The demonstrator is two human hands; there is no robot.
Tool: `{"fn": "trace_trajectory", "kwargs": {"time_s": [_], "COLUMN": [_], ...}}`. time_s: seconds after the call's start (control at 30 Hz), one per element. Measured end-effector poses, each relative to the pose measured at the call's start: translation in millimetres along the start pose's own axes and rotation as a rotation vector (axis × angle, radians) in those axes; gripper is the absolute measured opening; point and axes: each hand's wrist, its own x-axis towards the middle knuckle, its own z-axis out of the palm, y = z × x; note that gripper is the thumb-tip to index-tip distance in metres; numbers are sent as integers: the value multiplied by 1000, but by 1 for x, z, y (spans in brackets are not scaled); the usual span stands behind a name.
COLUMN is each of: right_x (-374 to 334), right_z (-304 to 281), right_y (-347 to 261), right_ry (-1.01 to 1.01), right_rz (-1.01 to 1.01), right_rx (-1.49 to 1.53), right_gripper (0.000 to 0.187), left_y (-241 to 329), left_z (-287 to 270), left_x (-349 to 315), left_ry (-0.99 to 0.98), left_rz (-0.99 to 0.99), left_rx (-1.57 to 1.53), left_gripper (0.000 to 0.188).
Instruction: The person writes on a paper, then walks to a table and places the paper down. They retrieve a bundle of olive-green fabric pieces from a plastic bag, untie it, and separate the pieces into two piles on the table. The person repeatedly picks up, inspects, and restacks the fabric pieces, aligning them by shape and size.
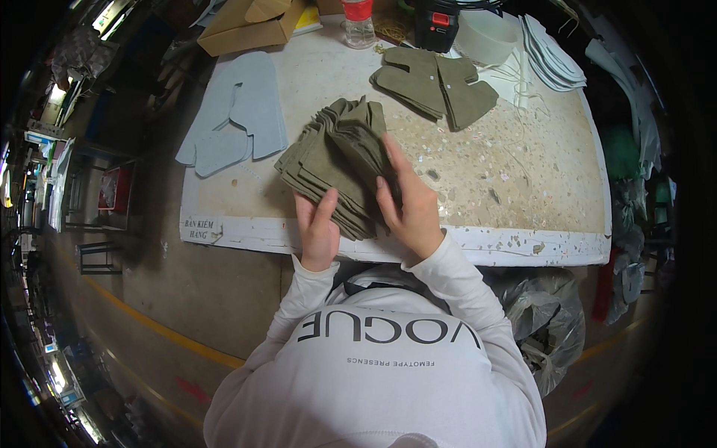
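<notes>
A thick stack of olive-green cut fabric pieces (325,164) is held above the near part of the table, its layers fanned and bent. My left hand (320,231) grips the lower left edge, thumb on top and fingers underneath. Around the right side, my right hand (409,209) holds the stack with its fingers against the folded layers. Farther back lie more olive-green fabric pieces (433,82) in flat piles. Pale grey-blue cut pieces (258,112) rest on the table to the left.
The worn white table (515,187) has a taped front edge. Along its back stand a cardboard box (239,30), a bottle with a red label (359,33), a black battery-like device (435,30) and a roll of white tape (485,37). A clear plastic bag (549,321) hangs below right.
</notes>
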Motion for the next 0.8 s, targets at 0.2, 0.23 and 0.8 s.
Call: {"fn": "trace_trajectory", "kwargs": {"time_s": [0.2, 0.23, 0.8], "right_x": [-3, -3, 5], "right_z": [-2, -3, -1], "right_y": [3, 3, -10], "right_ry": [-60, -87, -233], "right_rz": [-105, -53, -135], "right_rx": [-138, -109, -332], "right_gripper": [51, 50, 75], "left_y": [-12, -13, -9], "left_z": [-3, -5, 9], "left_x": [0, 0, 3], "left_ry": [6, 11, 30], "left_rz": [5, -15, 19], "left_rx": [201, 189, 97], "left_gripper": [67, 67, 75]}}
